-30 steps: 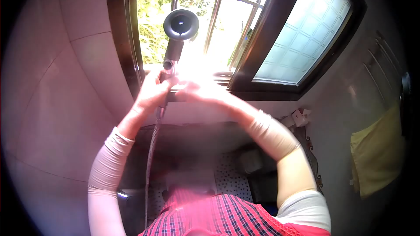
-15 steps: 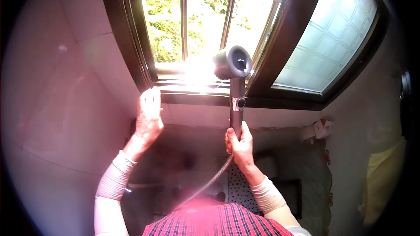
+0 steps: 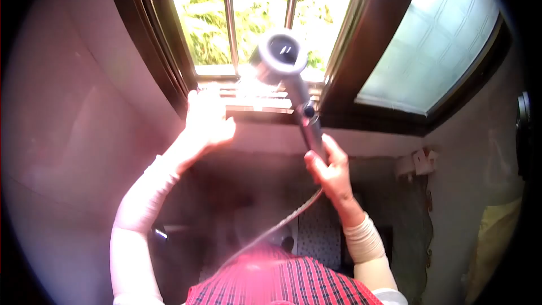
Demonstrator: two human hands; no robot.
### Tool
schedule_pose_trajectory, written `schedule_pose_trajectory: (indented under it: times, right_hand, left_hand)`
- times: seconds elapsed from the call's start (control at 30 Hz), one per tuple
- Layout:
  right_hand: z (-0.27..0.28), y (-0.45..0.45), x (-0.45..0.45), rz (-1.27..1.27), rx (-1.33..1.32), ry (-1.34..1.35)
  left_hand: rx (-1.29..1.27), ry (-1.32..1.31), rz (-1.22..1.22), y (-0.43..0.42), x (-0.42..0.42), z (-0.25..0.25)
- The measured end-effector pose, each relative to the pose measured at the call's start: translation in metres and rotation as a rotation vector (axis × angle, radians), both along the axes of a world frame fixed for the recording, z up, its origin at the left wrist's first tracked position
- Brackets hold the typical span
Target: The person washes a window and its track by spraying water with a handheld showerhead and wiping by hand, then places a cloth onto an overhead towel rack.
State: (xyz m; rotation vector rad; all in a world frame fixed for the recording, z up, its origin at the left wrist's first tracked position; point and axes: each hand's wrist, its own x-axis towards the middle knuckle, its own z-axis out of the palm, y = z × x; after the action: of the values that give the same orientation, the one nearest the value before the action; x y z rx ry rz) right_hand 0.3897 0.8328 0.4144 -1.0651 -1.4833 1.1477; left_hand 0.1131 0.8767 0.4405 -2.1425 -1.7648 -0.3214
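My right hand (image 3: 333,172) is wrapped round the handle of a dark grey handheld shower head (image 3: 309,93). Its round head tilts up to the left, in front of the open part of the window. From the handle's lower end, a thin metal hose (image 3: 276,226) curves down to the left past my checked red clothing. At the lower left corner of the window frame, my left hand (image 3: 208,121) is raised with fingers stretched out and thumb apart. Glare blurs its fingertips, so I cannot tell whether they touch the sill (image 3: 259,103).
A dark brown window frame (image 3: 370,51) spans the top, with a frosted pane (image 3: 435,45) on the right and metal bars (image 3: 228,17) across the opening. Pale walls stand at both sides. A small white box (image 3: 423,161) and yellowish cloth (image 3: 497,237) are at the right.
The shower head has moved up and left and now leans, while my right hand has shifted right and slightly up. My left hand has moved up and right along the sill.
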Motion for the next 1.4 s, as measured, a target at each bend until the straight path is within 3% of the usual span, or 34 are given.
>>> schedule_pose_trajectory:
  times: [0.03,0.07,0.1,0.17,0.23,0.3,0.5,0.57,0.7,0.73,0.9,1.03,1.4]
  right_hand:
    - [0.005,-0.002,0.005,-0.013,-0.014,-0.009]
    - [0.009,-0.004,0.009,-0.027,-0.028,-0.017]
    - [0.009,-0.004,0.014,-0.013,-0.067,-0.009]
    - [0.010,-0.008,0.023,0.034,-0.189,0.066]
    - [0.008,-0.011,0.020,0.036,-0.175,0.099]
    - [0.005,-0.011,0.017,0.028,-0.149,0.086]
    - [-0.013,-0.011,0.047,0.039,-0.024,-0.016]
    - [-0.020,-0.010,0.057,0.001,0.011,-0.075]
    - [-0.013,-0.016,0.046,0.009,-0.057,0.008]
    - [-0.010,-0.019,0.038,0.020,-0.081,0.047]
    - [0.013,-0.018,-0.001,0.068,-0.141,0.142]
    - [0.019,-0.018,0.004,0.053,-0.042,0.027]
    - [0.025,0.045,0.056,0.244,-0.079,0.017]
  left_hand:
    - [-0.050,-0.033,0.000,0.001,0.010,0.007]
    - [-0.056,-0.284,-0.141,0.007,0.017,0.012]
    - [-0.475,-0.243,0.016,0.021,0.026,0.019]
    - [-0.205,-0.514,-0.366,0.020,0.045,-0.001]
    - [-0.207,-0.336,-0.237,0.023,0.068,-0.001]
    - [-0.276,-0.572,-0.350,0.033,0.078,-0.020]
    - [-0.108,-0.363,-0.347,0.028,0.026,-0.034]
    - [-0.170,-0.528,-0.284,0.011,0.005,-0.024]
    - [-0.079,-0.099,-0.090,0.006,-0.022,-0.011]
    - [0.048,-0.071,-0.212,0.002,-0.016,-0.013]
    - [0.110,-0.418,-0.387,0.008,0.026,-0.028]
    - [0.042,-0.463,-0.468,0.006,0.060,-0.022]
    - [-0.225,-0.438,-0.484,0.043,0.106,-0.006]
